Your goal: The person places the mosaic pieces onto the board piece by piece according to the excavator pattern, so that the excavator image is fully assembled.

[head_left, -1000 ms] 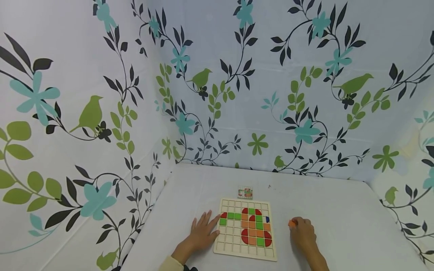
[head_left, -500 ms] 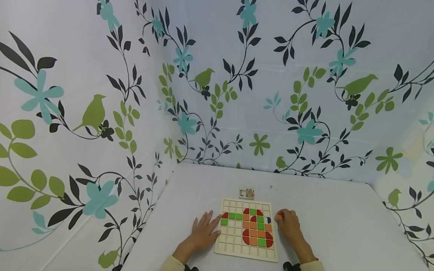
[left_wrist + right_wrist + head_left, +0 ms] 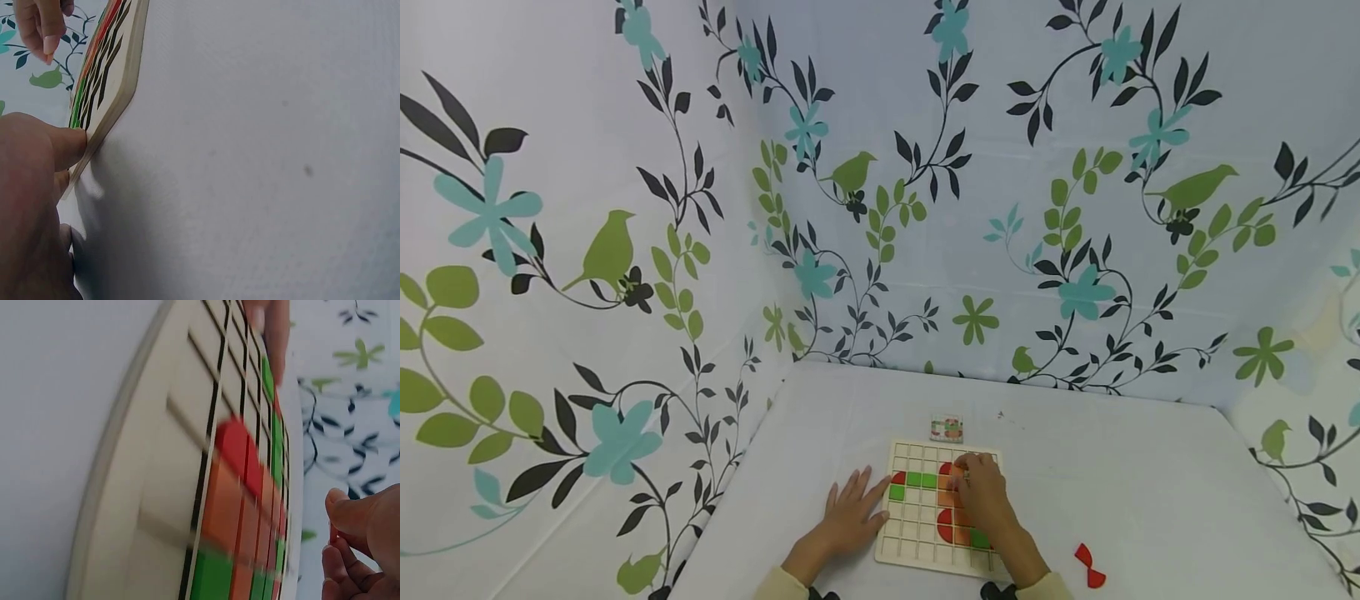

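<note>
A square wooden grid board (image 3: 904, 548) lies on the white table, its cells partly filled with red rounded, green and orange tiles. My right hand (image 3: 987, 493) is over the board's upper right part and pinches a small orange tile (image 3: 333, 532) between thumb and fingertips; only its edge shows in the right wrist view. The hand and forearm cover several tiles beneath. At the board's left edge rests my left hand (image 3: 848, 521), fingers spread, with thumb and fingertip touching the rim. In the left wrist view the thumb (image 3: 67, 145) presses on the board's edge.
A small picture card (image 3: 947, 428) lies just beyond the board's far edge. To the right of the board are two loose red rounded pieces (image 3: 1096, 578), corner to corner. A patterned cloth wall (image 3: 880, 325) closes off the back and left of the table.
My right hand has carried the orange tile from the table at the right, leftward over the board. The loose red pieces have come into sight. My left hand stays at the board's edge.
</note>
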### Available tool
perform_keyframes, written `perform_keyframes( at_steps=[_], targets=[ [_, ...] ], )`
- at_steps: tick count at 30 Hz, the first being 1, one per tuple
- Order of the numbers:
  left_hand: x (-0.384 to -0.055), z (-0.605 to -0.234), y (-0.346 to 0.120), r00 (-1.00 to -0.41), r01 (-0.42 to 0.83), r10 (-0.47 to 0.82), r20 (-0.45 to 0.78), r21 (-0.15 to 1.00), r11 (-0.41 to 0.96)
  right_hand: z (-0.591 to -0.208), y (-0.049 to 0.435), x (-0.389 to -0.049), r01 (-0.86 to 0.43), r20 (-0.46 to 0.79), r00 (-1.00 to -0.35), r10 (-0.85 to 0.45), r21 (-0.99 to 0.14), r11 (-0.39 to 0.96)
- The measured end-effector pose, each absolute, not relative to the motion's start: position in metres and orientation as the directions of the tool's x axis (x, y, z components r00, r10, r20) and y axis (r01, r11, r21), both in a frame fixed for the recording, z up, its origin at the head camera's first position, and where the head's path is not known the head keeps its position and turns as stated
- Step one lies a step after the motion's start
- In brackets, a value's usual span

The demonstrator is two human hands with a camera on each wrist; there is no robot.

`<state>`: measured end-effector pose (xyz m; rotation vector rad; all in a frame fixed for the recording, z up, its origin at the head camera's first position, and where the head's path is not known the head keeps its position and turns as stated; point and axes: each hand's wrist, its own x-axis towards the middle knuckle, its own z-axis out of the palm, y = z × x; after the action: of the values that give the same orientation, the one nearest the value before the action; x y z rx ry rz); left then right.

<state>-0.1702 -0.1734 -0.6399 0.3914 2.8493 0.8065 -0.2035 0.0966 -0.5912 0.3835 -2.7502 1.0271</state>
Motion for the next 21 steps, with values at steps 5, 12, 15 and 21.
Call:
perform_keyframes(
  at_steps=[5,12,15,21],
  targets=[
    [-0.172,-0.644,-0.174,-0.954,0.207,0.288,-0.079,0.521,0.828,-0.595,0.060,-0.192,-0.407,0.262,-0.913,-0.312,-0.588,0.699],
    [-0.176,-0.658,-0.176,-0.956,0.248,0.293,-0.022,0.478,0.842,-0.611,0.026,-0.184,-0.420,0.179,-0.903,-0.390,-0.562,0.713],
    [-0.177,-0.658,-0.177,-0.955,0.247,0.294,-0.024,0.480,0.842,-0.618,0.022,-0.181,-0.425,0.166,-0.900,-0.404,-0.547,0.721],
    [-0.175,-0.652,-0.176,-0.958,0.216,0.282,-0.057,0.504,0.836,-0.620,0.022,-0.176,-0.421,0.156,-0.900,-0.408,-0.560,0.714]
  ],
)
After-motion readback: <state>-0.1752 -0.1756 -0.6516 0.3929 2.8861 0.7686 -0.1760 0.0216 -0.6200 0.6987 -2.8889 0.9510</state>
